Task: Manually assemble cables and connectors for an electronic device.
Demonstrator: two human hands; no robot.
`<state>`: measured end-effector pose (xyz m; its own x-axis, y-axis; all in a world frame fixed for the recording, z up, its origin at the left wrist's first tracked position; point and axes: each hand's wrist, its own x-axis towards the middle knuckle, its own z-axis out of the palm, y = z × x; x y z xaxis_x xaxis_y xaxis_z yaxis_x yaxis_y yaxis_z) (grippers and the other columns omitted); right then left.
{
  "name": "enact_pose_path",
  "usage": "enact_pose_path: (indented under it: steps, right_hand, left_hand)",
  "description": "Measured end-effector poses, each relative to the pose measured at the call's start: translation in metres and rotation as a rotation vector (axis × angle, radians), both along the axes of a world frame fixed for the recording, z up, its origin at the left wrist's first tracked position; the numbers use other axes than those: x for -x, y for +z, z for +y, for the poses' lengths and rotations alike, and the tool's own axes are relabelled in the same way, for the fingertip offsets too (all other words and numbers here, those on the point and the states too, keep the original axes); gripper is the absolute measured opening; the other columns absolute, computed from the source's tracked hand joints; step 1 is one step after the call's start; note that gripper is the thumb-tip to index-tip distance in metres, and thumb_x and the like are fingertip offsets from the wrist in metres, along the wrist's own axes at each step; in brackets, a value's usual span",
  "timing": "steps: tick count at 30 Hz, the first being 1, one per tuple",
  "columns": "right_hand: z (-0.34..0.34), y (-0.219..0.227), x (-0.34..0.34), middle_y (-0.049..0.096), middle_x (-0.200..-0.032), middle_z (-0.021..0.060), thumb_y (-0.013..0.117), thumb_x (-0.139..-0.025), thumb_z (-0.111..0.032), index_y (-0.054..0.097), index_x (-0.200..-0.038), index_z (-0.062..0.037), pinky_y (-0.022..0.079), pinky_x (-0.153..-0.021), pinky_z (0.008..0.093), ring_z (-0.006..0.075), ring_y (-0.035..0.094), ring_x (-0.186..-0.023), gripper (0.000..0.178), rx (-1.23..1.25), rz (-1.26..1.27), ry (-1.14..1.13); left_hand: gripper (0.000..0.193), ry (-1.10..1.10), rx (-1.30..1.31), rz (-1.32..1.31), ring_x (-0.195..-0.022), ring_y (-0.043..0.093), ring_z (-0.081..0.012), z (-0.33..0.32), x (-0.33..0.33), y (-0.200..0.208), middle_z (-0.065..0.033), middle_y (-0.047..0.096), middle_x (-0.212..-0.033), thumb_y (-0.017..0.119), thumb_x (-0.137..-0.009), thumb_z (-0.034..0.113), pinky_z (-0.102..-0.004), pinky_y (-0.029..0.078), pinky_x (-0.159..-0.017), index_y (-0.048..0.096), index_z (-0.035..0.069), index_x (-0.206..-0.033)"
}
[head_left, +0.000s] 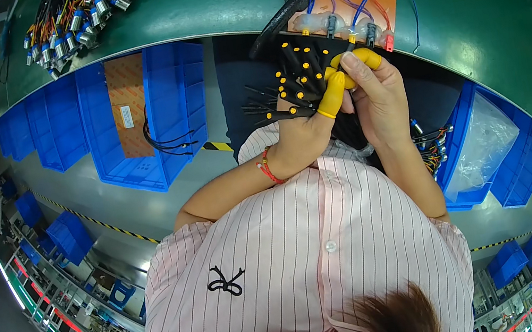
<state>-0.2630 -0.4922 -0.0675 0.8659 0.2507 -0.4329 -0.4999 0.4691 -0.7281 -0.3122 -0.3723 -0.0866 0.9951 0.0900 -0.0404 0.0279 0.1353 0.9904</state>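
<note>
A bundle of black cables [299,79], their round ends showing yellow, lies in the grip of my left hand [309,127], which wears a yellow finger cot on its thumb. Thin black tails of the bundle stick out to the left. My right hand [377,94] is closed beside it, yellow covering its index finger and the bare thumb pressing against it. Both hands meet at the fingertips; what the right fingers pinch is hidden. Just beyond them sits an orange board [366,5] with connectors set in clear glue [319,22] and blue and red wires.
The green table [198,12] carries a heap of metal-ended wired parts [77,25] at far left. Blue crates [178,103] stand below its edge on the left, one holding cardboard [130,108]. On the right, a blue crate holds clear plastic [483,140]. A black strap-like object [280,17] overhangs the edge.
</note>
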Motion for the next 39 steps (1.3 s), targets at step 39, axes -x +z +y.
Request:
enact_pose_path:
  steps: [39]
  right_hand:
    - [0.000, 0.012, -0.005, 0.065, -0.077, 0.0081, 0.065, -0.091, -0.016, 0.063, -0.092, 0.0000, 0.041, -0.039, 0.0223, 0.0106, 0.054, -0.049, 0.016, 0.002, 0.036, -0.002]
  left_hand:
    - [0.011, 0.047, 0.144, 0.030, -0.064, 0.055, -0.0044, -0.007, -0.004, 0.008, 0.0010, 0.061, -0.075, 0.057, -0.095, 0.008, -0.0209, 0.045, -0.056, 0.063, 0.001, -0.102]
